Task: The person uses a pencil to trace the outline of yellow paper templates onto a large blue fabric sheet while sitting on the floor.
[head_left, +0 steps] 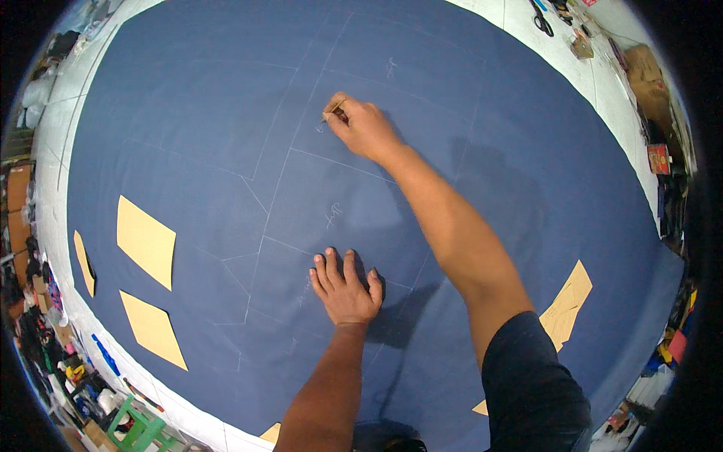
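Observation:
Dark blue cloth (452, 248) lies spread over a broad white table, marked with thin pale straight lines and small handwriting. In the upper middle, my right hand (360, 126) pinches a thin yellowish pencil (337, 107). Its tip meets the cloth beside a long slanting line, where a small pale mark shows. Lower down, my left hand (345, 288) rests palm down on the cloth with its fingers spread, across a drawn line. Tan paper pieces lie on the cloth to the left, among them an upper four-sided piece (147, 242) and a lower one (154, 330).
A narrow tan piece (84, 264) lies at the far left, and a creased one (566, 305) beside my right sleeve. Black scissors (541, 22) sit on the white table edge (520, 16) at the top right. A green stool (137, 426) and clutter stand at the lower left.

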A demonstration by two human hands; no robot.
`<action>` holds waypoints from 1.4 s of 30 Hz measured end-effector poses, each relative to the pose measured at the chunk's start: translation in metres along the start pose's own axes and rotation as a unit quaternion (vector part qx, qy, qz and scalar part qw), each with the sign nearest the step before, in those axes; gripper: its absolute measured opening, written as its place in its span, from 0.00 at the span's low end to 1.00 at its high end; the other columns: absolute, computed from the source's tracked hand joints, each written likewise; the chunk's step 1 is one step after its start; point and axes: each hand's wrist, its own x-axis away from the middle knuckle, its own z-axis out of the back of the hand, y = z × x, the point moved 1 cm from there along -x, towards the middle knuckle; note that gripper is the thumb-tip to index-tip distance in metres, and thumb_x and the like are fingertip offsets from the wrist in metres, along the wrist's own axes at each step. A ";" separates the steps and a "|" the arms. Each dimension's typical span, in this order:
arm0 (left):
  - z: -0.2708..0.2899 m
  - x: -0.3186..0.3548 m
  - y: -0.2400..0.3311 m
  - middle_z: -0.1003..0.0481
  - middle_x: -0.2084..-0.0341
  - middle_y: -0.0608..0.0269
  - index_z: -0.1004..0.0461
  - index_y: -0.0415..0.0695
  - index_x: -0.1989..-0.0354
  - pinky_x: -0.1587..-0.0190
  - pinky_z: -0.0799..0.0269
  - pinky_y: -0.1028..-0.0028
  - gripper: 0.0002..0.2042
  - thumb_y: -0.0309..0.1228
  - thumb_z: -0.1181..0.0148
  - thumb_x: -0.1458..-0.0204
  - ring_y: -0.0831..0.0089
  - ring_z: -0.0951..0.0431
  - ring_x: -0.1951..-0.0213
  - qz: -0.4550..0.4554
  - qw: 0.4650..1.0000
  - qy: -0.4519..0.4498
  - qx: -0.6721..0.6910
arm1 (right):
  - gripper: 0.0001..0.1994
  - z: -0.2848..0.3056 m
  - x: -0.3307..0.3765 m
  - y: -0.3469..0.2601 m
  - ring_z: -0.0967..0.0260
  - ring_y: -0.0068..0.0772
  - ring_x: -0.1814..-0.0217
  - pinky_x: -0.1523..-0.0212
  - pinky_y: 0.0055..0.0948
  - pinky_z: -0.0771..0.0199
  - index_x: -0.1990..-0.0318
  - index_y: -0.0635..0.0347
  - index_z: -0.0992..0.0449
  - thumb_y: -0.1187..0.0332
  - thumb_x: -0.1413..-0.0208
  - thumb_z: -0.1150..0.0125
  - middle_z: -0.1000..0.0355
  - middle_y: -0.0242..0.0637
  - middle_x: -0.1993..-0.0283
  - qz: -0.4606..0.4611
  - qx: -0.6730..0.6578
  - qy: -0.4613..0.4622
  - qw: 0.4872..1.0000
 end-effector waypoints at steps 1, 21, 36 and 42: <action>0.000 0.000 0.000 0.40 0.33 0.39 0.32 0.42 0.38 0.28 0.59 0.40 0.29 0.46 0.45 0.44 0.39 0.49 0.28 0.002 1.000 -0.001 -0.002 | 0.08 -0.001 -0.001 -0.002 0.22 0.46 0.64 0.61 0.42 0.23 0.58 0.59 0.25 0.65 0.36 0.41 0.21 0.44 0.67 0.010 0.003 0.003 1.000; 0.000 0.000 -0.001 0.41 0.33 0.38 0.32 0.42 0.38 0.27 0.60 0.40 0.28 0.46 0.45 0.44 0.39 0.49 0.28 -0.002 1.000 0.002 -0.003 | 0.07 0.003 -0.014 0.007 0.22 0.40 0.65 0.63 0.38 0.25 0.55 0.58 0.26 0.66 0.35 0.42 0.20 0.40 0.65 -0.013 0.022 0.042 0.999; -0.002 0.001 -0.002 0.39 0.34 0.44 0.27 0.44 0.41 0.28 0.57 0.41 0.26 0.47 0.46 0.45 0.41 0.48 0.28 0.006 1.000 0.007 -0.007 | 0.06 0.007 -0.018 0.014 0.21 0.55 0.59 0.58 0.47 0.23 0.58 0.58 0.26 0.67 0.37 0.41 0.20 0.47 0.63 -0.027 -0.003 0.080 0.996; 0.000 0.001 -0.001 0.41 0.33 0.38 0.32 0.41 0.38 0.27 0.60 0.40 0.28 0.45 0.45 0.44 0.39 0.50 0.27 0.001 1.000 -0.008 -0.003 | 0.06 0.002 -0.021 0.024 0.21 0.54 0.61 0.60 0.47 0.23 0.58 0.58 0.26 0.67 0.37 0.41 0.20 0.46 0.66 -0.026 -0.014 0.099 0.995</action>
